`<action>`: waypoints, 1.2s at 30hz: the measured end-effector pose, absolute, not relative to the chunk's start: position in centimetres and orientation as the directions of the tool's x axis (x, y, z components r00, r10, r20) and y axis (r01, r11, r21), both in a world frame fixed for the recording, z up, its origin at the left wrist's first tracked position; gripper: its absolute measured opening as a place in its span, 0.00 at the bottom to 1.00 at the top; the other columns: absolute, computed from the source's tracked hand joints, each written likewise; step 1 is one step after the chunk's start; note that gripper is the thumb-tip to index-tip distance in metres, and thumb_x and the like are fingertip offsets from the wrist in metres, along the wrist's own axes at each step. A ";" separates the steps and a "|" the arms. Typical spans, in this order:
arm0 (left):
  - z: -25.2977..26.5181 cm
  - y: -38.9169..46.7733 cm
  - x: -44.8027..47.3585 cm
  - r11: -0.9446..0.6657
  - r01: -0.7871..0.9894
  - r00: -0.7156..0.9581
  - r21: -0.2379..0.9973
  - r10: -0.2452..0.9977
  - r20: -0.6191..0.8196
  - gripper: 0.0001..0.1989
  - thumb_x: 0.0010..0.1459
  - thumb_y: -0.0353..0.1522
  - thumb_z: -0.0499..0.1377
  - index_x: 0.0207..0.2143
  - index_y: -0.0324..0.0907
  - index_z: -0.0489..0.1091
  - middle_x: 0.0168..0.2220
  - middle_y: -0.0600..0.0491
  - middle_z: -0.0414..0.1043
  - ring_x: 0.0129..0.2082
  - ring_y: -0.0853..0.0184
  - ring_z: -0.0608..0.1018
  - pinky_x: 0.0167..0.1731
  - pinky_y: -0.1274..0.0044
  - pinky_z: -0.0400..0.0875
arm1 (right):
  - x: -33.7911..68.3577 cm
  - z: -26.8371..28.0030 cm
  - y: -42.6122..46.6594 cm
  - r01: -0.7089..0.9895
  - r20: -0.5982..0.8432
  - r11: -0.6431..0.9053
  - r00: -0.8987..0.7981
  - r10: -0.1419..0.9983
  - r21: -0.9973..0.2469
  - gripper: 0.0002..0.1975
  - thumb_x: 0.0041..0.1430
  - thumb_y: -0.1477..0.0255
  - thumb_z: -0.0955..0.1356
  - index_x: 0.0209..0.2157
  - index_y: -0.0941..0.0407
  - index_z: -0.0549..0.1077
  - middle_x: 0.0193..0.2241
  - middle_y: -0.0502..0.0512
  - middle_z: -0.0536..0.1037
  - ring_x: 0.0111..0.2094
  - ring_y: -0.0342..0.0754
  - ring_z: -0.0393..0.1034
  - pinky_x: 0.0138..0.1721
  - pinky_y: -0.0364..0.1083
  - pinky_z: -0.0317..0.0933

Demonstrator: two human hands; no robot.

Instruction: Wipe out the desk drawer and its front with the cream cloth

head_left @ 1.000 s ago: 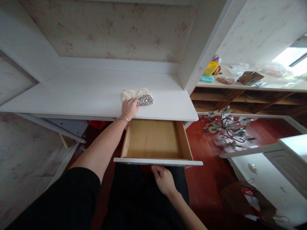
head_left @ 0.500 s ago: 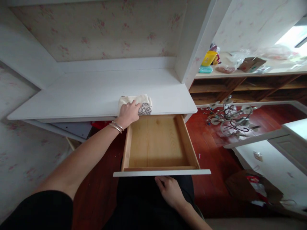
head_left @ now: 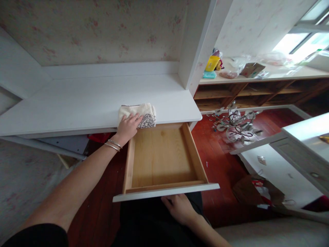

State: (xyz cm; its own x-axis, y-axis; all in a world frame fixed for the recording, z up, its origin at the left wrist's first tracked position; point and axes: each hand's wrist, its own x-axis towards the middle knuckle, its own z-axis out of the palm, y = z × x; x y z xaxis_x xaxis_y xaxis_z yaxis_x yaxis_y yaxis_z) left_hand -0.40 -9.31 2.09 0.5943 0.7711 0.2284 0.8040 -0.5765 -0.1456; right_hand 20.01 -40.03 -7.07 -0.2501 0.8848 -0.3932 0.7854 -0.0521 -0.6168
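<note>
A left hand (head_left: 128,125), two bangles (head_left: 112,145) at the wrist, lies flat with fingers spread on a folded cream cloth (head_left: 137,115), pressing on it rather than gripping it. The cloth, with a grey patterned corner at its right end, sits at the near edge of a white desk (head_left: 84,103), just above the far left corner of an open drawer (head_left: 161,159).

The right hand (head_left: 180,208) is under the drawer's white front (head_left: 166,192), fingers curled up behind the panel; whether it grips a handle cannot be told, since the panel hides the fingertips. The drawer is pulled well out, its bare pale-wood bottom in full view.

To the right of the desk a white post (head_left: 197,44) rises against floral wallpaper. Beyond it, a wooden shelf (head_left: 257,92) carries a yellow tub (head_left: 212,63), a cardboard box (head_left: 252,69) and plastic bags. A chandelier (head_left: 235,123) lies on the red wood floor (head_left: 221,164) below the shelf. A white cabinet (head_left: 295,161) stands at the near right, with a brown bag (head_left: 246,188) on the floor beside it.
</note>
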 end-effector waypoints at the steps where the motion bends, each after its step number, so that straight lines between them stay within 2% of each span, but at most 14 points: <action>1: 2.5 -9.7 -0.4 -0.584 0.799 0.600 -0.140 0.766 0.230 0.31 0.54 0.20 0.49 0.61 0.42 0.62 0.61 0.45 0.63 0.59 0.53 0.67 0.56 0.59 0.60 | 20.0 -7.0 -40.0 0.787 -0.395 -0.049 -0.254 0.883 -0.615 0.20 0.69 0.64 0.58 0.38 0.51 0.80 0.39 0.54 0.81 0.44 0.51 0.74 0.44 0.45 0.60; 7: 3.3 -14.4 0.8 -0.619 0.782 0.611 -0.067 0.742 0.277 0.29 0.54 0.20 0.51 0.59 0.41 0.64 0.57 0.47 0.68 0.55 0.59 0.71 0.53 0.66 0.66 | 19.8 -7.3 -40.2 0.781 -0.392 -0.056 -0.249 0.886 -0.622 0.20 0.70 0.63 0.57 0.39 0.51 0.80 0.39 0.54 0.81 0.44 0.52 0.74 0.44 0.45 0.60; 14: -1.2 -18.9 2.3 -0.639 0.767 0.632 -0.063 0.735 0.245 0.29 0.59 0.21 0.47 0.61 0.46 0.60 0.64 0.48 0.58 0.62 0.55 0.62 0.59 0.59 0.57 | 19.3 -7.8 -40.5 0.760 -0.376 -0.072 -0.235 0.896 -0.646 0.21 0.70 0.61 0.57 0.38 0.51 0.80 0.39 0.54 0.81 0.43 0.52 0.74 0.44 0.45 0.60; 17: -4.3 -18.6 2.3 -0.610 0.792 0.607 -0.023 0.783 0.133 0.32 0.57 0.20 0.48 0.63 0.50 0.57 0.67 0.49 0.51 0.63 0.54 0.59 0.59 0.56 0.57 | 19.2 -7.9 -40.5 0.746 -0.370 -0.081 -0.230 0.900 -0.662 0.22 0.70 0.61 0.57 0.37 0.51 0.80 0.38 0.53 0.81 0.43 0.52 0.74 0.45 0.45 0.60; 20: -7.3 -17.5 2.0 -0.553 0.832 0.555 0.051 0.830 -0.057 0.34 0.54 0.22 0.53 0.62 0.53 0.58 0.67 0.50 0.49 0.63 0.51 0.59 0.56 0.56 0.60 | 19.1 -7.9 -40.6 0.735 -0.359 -0.089 -0.219 0.907 -0.672 0.21 0.70 0.62 0.57 0.39 0.51 0.80 0.40 0.53 0.81 0.45 0.53 0.74 0.46 0.45 0.60; 24: -9.8 -16.0 1.9 -0.489 0.866 0.500 0.106 0.844 -0.194 0.39 0.50 0.26 0.58 0.64 0.54 0.54 0.69 0.48 0.45 0.66 0.45 0.51 0.59 0.52 0.52 | 19.0 -8.0 -40.7 0.735 -0.368 -0.107 -0.203 0.907 -0.669 0.20 0.69 0.63 0.58 0.39 0.51 0.80 0.40 0.53 0.81 0.44 0.52 0.74 0.45 0.45 0.61; 26: -10.1 -15.6 2.2 -0.478 0.869 0.495 0.127 0.840 -0.224 0.40 0.50 0.31 0.60 0.65 0.53 0.52 0.69 0.47 0.42 0.67 0.44 0.48 0.60 0.48 0.47 | 19.0 -8.0 -40.7 0.740 -0.372 -0.110 -0.198 0.907 -0.663 0.19 0.69 0.64 0.58 0.38 0.51 0.80 0.39 0.53 0.82 0.43 0.52 0.75 0.44 0.45 0.61; 28: -10.0 -15.2 2.4 -0.483 0.860 0.511 0.166 0.818 -0.265 0.41 0.50 0.42 0.62 0.65 0.52 0.51 0.70 0.45 0.40 0.68 0.45 0.44 0.60 0.46 0.41 | 19.0 -8.1 -40.6 0.745 -0.379 -0.109 -0.202 0.903 -0.658 0.19 0.69 0.64 0.58 0.38 0.51 0.80 0.39 0.53 0.82 0.43 0.52 0.75 0.44 0.45 0.61; 31: -9.4 -14.7 2.4 -0.475 0.848 0.528 0.234 0.785 -0.324 0.45 0.49 0.59 0.55 0.66 0.53 0.50 0.71 0.45 0.34 0.69 0.47 0.40 0.60 0.45 0.37 | 19.2 -8.1 -40.4 0.750 -0.382 -0.094 -0.220 0.898 -0.654 0.19 0.69 0.64 0.59 0.38 0.52 0.80 0.40 0.54 0.81 0.44 0.53 0.74 0.45 0.46 0.61; 33: -9.3 -14.4 2.4 -0.481 0.843 0.536 0.242 0.786 -0.308 0.48 0.47 0.64 0.52 0.66 0.54 0.50 0.71 0.48 0.32 0.69 0.46 0.38 0.60 0.45 0.34 | 19.3 -8.1 -40.3 0.755 -0.389 -0.090 -0.228 0.892 -0.649 0.20 0.69 0.64 0.58 0.38 0.52 0.80 0.39 0.55 0.81 0.44 0.53 0.75 0.44 0.46 0.62; 36: -9.9 -13.9 2.3 -0.505 0.835 0.549 0.220 0.791 -0.269 0.51 0.45 0.65 0.52 0.67 0.54 0.47 0.71 0.49 0.33 0.69 0.47 0.37 0.61 0.47 0.29 | 19.4 -8.3 -40.2 0.762 -0.409 -0.095 -0.234 0.882 -0.641 0.20 0.69 0.63 0.58 0.38 0.53 0.80 0.39 0.56 0.82 0.43 0.54 0.75 0.44 0.47 0.62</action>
